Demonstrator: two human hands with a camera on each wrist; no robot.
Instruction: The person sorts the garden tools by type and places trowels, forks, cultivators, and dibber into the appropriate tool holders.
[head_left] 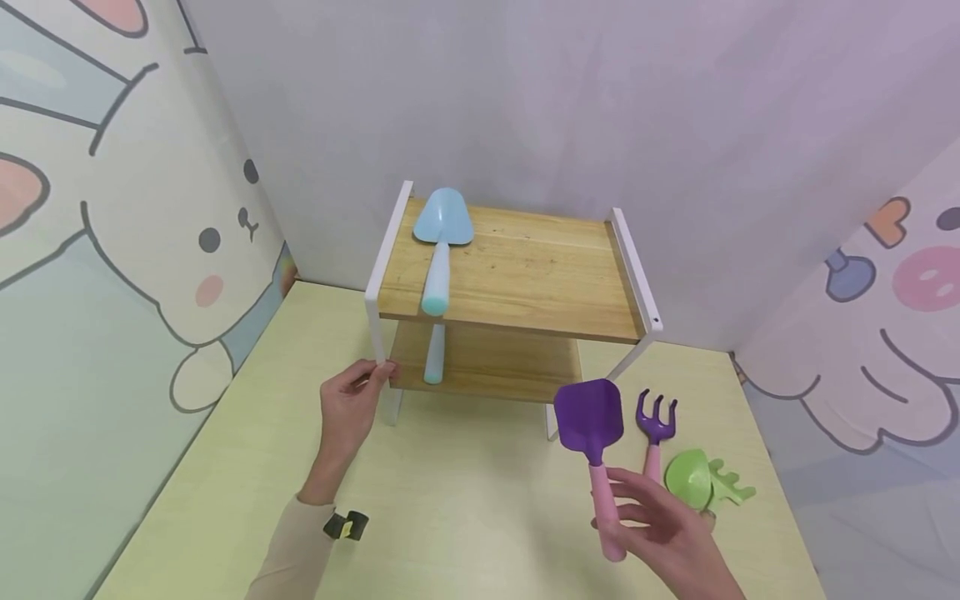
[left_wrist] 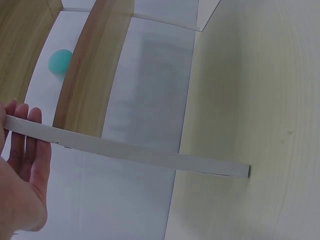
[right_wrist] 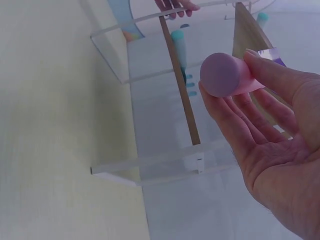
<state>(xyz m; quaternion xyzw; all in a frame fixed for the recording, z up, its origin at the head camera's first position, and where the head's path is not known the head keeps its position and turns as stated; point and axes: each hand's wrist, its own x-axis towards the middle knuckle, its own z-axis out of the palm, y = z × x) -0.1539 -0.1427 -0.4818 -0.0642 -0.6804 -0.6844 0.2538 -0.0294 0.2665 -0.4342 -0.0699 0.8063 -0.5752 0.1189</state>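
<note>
My right hand (head_left: pixel 667 529) grips the pink handle (right_wrist: pixel 220 75) of a toy shovel with a purple blade (head_left: pixel 590 417). The blade points up, in front of the right side of a two-tier wooden shelf (head_left: pixel 540 275) with a white frame. At the shelf's left front, my left hand (head_left: pixel 348 408) pinches the white frame post (left_wrist: pixel 125 150). A light blue trowel (head_left: pixel 444 218) lies on the top board at the left, its handle towards me. On the lower board is a blue fork, its handle (head_left: pixel 435 354) towards me; the right wrist view shows its prongs (right_wrist: pixel 191 85).
On the table (head_left: pixel 465 500), right of the shelf, lie a purple fork (head_left: pixel 656 427) with a pink handle, a green shovel (head_left: pixel 687 478) and a green rake (head_left: pixel 727 485). Cartoon-printed cloth (head_left: pixel 135 208) hangs at both sides, with a plain wall (head_left: pixel 525 100) behind.
</note>
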